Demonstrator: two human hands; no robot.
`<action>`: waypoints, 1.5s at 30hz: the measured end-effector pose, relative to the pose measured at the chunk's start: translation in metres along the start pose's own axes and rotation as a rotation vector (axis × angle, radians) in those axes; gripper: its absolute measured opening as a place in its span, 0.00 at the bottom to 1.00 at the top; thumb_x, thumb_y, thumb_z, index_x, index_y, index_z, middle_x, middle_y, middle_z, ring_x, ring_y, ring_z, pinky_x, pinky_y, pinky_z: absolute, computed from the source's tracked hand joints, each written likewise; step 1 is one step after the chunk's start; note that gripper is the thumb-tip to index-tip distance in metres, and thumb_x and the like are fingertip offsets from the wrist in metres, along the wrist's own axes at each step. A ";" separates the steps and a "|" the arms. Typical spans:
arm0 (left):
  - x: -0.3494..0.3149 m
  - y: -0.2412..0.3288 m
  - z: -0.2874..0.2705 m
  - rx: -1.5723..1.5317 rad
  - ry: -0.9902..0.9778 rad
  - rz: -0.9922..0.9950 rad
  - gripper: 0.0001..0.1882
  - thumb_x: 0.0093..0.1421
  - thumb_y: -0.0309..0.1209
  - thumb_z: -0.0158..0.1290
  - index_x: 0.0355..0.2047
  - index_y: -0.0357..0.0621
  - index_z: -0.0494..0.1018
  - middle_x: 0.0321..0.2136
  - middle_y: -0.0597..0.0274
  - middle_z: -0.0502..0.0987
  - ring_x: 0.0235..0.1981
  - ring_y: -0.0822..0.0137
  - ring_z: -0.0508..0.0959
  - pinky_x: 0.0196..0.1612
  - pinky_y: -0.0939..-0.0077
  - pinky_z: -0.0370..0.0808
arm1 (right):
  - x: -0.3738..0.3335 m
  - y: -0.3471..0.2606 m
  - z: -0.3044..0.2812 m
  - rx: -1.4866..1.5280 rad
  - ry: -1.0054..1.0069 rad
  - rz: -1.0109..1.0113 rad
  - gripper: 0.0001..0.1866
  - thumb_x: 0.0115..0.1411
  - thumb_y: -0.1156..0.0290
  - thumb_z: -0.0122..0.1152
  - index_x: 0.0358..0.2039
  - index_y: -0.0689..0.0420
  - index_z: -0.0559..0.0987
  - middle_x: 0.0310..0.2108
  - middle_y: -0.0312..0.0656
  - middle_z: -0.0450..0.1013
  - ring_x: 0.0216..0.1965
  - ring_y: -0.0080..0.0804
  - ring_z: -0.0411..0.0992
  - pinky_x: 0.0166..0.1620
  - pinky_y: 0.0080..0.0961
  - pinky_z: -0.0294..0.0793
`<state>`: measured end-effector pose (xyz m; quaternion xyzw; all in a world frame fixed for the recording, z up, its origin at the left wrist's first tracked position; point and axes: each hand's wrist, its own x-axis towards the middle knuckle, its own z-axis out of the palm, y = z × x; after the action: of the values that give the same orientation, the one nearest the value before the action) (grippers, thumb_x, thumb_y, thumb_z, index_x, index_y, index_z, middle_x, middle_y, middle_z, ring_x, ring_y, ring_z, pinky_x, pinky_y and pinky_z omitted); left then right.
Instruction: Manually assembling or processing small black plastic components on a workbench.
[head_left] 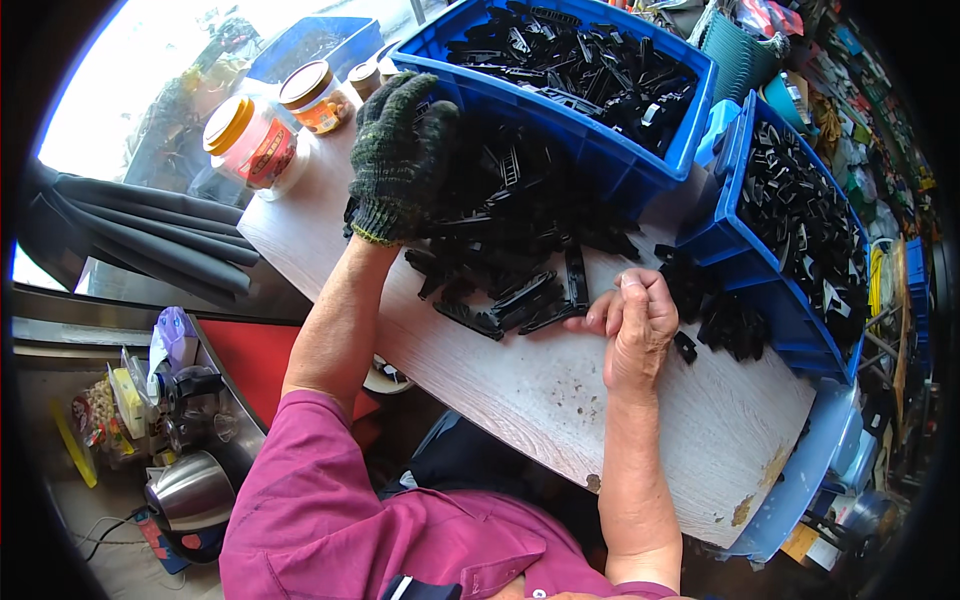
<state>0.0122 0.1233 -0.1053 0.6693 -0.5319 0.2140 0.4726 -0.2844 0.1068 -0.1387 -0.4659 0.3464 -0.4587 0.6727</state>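
A pile of long black plastic parts (515, 225) lies on the pale wooden table (480, 375). My left hand (400, 155), in a dark green knitted glove, is over the pile's left side, against the front of a large blue bin (600, 125). Its fingers are stretched out and slightly apart, with nothing visible in them. My bare right hand (637, 325) is at the pile's near right edge, beside an upright black part (575, 278). Its fingers are curled in, the lower ones close to the ends of black parts; whatever they hold is hidden.
More black parts fill the large bin and a second blue bin (720, 225) at the right. A small black heap (730, 325) sits beside that bin. Jars with yellow (255, 150) and brown (315, 98) lids stand at the far left. A steel kettle (190, 490) is lower left.
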 end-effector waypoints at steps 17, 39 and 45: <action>0.060 0.073 0.015 -0.184 -0.209 0.270 0.18 0.60 0.29 0.64 0.51 0.46 0.79 0.47 0.56 0.82 0.48 0.60 0.81 0.52 0.66 0.77 | 0.000 -0.001 0.000 0.057 0.025 0.027 0.10 0.69 0.67 0.55 0.33 0.59 0.74 0.17 0.31 0.64 0.17 0.16 0.65 0.24 0.25 0.81; 0.116 0.090 0.118 0.241 -0.914 0.312 0.24 0.57 0.51 0.60 0.52 0.58 0.79 0.45 0.49 0.81 0.48 0.49 0.81 0.52 0.54 0.76 | 0.001 0.001 -0.001 0.026 0.024 0.008 0.10 0.69 0.67 0.54 0.32 0.59 0.74 0.13 0.30 0.59 0.17 0.21 0.65 0.22 0.28 0.79; 0.126 0.070 0.139 0.025 -1.000 0.520 0.15 0.59 0.38 0.57 0.45 0.50 0.81 0.41 0.53 0.83 0.42 0.50 0.82 0.47 0.58 0.78 | 0.000 0.005 0.000 0.007 0.017 -0.006 0.10 0.70 0.66 0.54 0.33 0.58 0.73 0.13 0.30 0.59 0.16 0.20 0.64 0.22 0.28 0.79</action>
<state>-0.0391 -0.0592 -0.0418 0.5415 -0.8361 -0.0133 0.0867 -0.2832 0.1075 -0.1433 -0.4607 0.3491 -0.4660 0.6699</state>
